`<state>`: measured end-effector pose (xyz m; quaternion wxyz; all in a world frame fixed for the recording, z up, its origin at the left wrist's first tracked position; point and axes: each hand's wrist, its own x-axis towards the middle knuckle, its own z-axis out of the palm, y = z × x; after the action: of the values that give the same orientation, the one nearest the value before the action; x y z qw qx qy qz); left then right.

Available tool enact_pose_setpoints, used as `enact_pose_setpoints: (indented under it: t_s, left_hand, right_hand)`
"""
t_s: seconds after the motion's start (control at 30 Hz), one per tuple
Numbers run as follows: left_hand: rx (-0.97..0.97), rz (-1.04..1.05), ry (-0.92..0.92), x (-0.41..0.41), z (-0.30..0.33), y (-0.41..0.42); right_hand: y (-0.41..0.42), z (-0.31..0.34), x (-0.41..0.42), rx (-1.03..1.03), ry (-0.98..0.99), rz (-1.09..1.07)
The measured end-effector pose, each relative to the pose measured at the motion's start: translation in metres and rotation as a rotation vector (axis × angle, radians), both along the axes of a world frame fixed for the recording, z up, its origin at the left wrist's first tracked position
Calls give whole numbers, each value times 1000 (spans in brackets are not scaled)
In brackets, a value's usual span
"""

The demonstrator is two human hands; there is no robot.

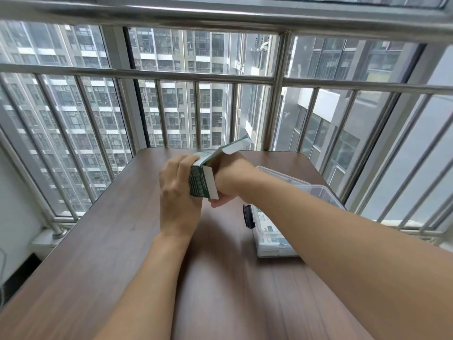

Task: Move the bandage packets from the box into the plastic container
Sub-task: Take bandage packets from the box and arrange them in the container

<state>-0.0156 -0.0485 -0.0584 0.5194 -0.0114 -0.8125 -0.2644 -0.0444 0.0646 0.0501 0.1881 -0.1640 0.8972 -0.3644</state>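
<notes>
A green and white cardboard box [199,182] is held above the brown table [110,241], its white flaps open toward the right. My left hand [176,192] grips the box from the left, fingers curled over its top. My right hand [232,177] is at the open end with its fingers hidden inside the box and only the thumb showing below. To the right stands the clear plastic container [274,250], partly covered by my right forearm. Several bandage packets [266,224] lie inside it.
A black clasp [248,216] sticks out from the container's left wall, and its clear lid [282,177] lies behind it. A steel window railing [157,74] runs close behind the table's far edge. Bare table surface lies to the left and in front.
</notes>
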Motion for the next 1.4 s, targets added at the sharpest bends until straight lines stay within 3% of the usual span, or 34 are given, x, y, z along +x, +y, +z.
enact_pose_setpoints:
  t_s: [0.17,0.37,0.6,0.7,0.83,1.03,1.4]
  left_hand:
    - [-21,30,-24,0,0,-1]
    - [18,32,-24,0,0,-2]
    - [175,-1,5,-2,0,-6]
    - [341,-44,-12,-1,4,-6]
    - [552,-217,-117,-3,-1,-12]
    - [671,-367,-293,-9,-6,-11]
    - [703,-338,-491,-2,-1,-12]
  right_hand:
    - [0,2,6,-95,-4,-77]
    - [1,-2,-6,-190,-185,-198]
    - [33,16,7,-315,33,-60]
    - [47,24,11,-329,74,-12]
    - [70,33,15,-347,125,34]
    - [108,28,12,-378,176,32]
    - [139,8,16,-618,4,8]
